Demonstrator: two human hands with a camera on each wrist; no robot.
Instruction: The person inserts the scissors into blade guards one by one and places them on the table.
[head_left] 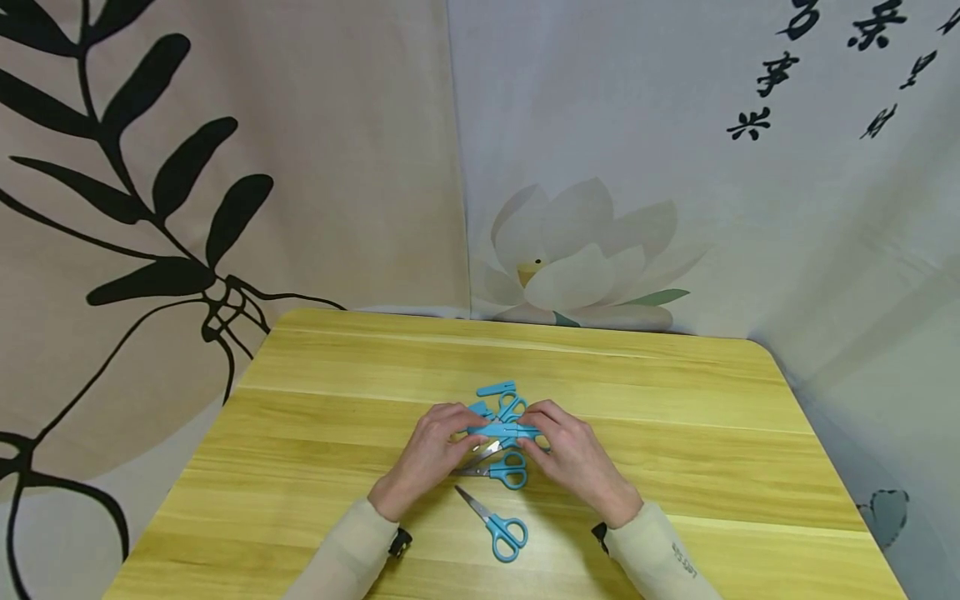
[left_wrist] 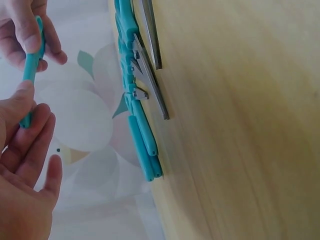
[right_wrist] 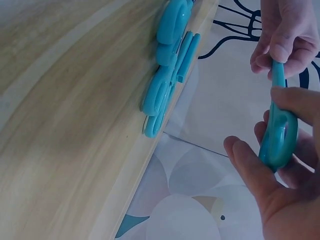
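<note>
Both hands are raised above the table around one pair of scissors [right_wrist: 282,137] with blue handles. A blue blade cover [head_left: 491,430] encloses its blades. My left hand [head_left: 433,446] pinches the cover end between thumb and fingers. At the other end, my right hand [head_left: 576,457] holds the scissors by the handle, thumb on one side. Beneath and around the hands lie more blue-handled scissors with bare blades, one pair [head_left: 509,471] just below the held one and another [head_left: 504,537] nearer the front. Further back, the handles of another pair [head_left: 512,405] show, partly hidden by the hands.
Loose blue blade covers lie behind the hands, one [head_left: 496,388] farthest back. In the left wrist view, covers [left_wrist: 141,150] rest close to the table's far edge. The wooden table [head_left: 712,450] meets a printed curtain [head_left: 360,167] at its back.
</note>
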